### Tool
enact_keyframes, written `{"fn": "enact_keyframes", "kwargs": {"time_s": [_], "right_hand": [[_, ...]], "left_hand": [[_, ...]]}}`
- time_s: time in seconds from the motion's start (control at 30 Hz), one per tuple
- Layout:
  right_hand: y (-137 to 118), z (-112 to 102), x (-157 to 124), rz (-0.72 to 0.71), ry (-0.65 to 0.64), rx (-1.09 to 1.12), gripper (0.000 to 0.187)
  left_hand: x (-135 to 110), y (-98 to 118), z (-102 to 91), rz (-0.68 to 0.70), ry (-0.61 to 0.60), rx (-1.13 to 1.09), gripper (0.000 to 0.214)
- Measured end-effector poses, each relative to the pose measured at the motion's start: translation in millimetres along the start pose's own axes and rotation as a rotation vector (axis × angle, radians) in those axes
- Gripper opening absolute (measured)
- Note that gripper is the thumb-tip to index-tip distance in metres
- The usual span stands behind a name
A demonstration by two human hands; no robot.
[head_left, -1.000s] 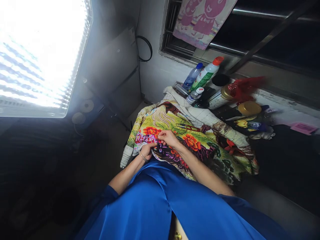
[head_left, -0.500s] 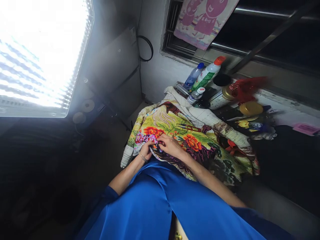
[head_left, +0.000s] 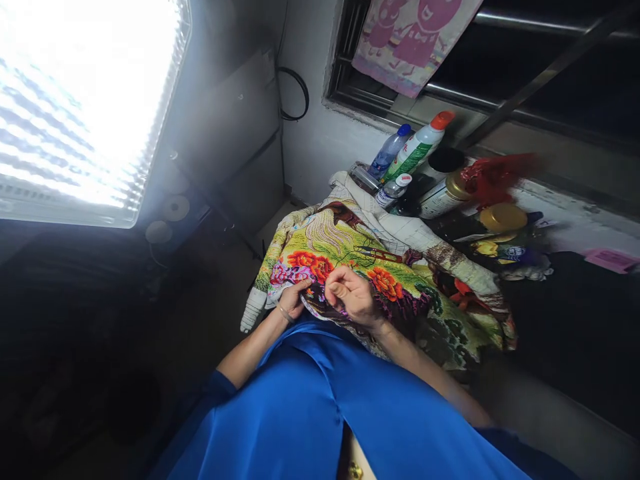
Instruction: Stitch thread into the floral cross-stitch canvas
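A colourful embroidery cloth [head_left: 323,233] with orange flowers on a yellow-green and dark ground lies spread before me, its far and right sides rolled up. My left hand [head_left: 294,299] grips its near edge, thumb on top by the pink stitching. Just right of it, my right hand [head_left: 353,297] is raised over the dark part of the cloth, fingers curled into a pinch. Whatever is between those fingertips is too small to make out. Red-handled thread snips [head_left: 383,255] rest on the cloth beyond my right hand.
A bright lamp [head_left: 85,107] fills the upper left. Behind the cloth stand a blue-capped bottle [head_left: 390,152], an orange-capped spray can [head_left: 417,148], a small white-capped bottle [head_left: 394,192] and a gold-lidded jar [head_left: 503,219]. A pink printed cloth [head_left: 413,47] hangs at the window.
My right hand has lifted away from the left hand, to the right and toward the camera, still pinched. The left hand keeps its hold on the cloth's edge.
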State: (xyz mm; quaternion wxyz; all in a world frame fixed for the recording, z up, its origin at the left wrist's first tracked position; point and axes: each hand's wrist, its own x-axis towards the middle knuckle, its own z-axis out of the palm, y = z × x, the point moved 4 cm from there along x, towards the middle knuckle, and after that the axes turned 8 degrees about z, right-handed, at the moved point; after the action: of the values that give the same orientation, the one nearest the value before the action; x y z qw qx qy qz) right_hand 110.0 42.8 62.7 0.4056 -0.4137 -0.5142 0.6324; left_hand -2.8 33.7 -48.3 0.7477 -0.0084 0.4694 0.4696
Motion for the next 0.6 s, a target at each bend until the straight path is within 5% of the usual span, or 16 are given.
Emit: {"fn": "enact_keyframes", "kwargs": {"time_s": [0.1,0.23,0.43,0.6], "right_hand": [[-27.5,-8.7,-10.8,0.027,0.008,0.262,0.031],[-28.9,-17.5,-9.7,0.129,0.006,0.263,0.033],[21.0,-22.3,14.2,0.337,0.130,-0.432,0.010],[42.0,-18.2,17.1,0.332,0.081,-0.733,0.023]], "left_hand": [[0.8,-1.5,-2.0,0.015,0.036,-0.010,0.020],[1.1,-0.9,-2.1,0.040,0.047,-0.015,0.024],[0.8,-1.1,-1.0,0.010,0.041,0.013,0.020],[-0.8,0.7,0.1,-0.019,0.050,0.052,0.017]]}}
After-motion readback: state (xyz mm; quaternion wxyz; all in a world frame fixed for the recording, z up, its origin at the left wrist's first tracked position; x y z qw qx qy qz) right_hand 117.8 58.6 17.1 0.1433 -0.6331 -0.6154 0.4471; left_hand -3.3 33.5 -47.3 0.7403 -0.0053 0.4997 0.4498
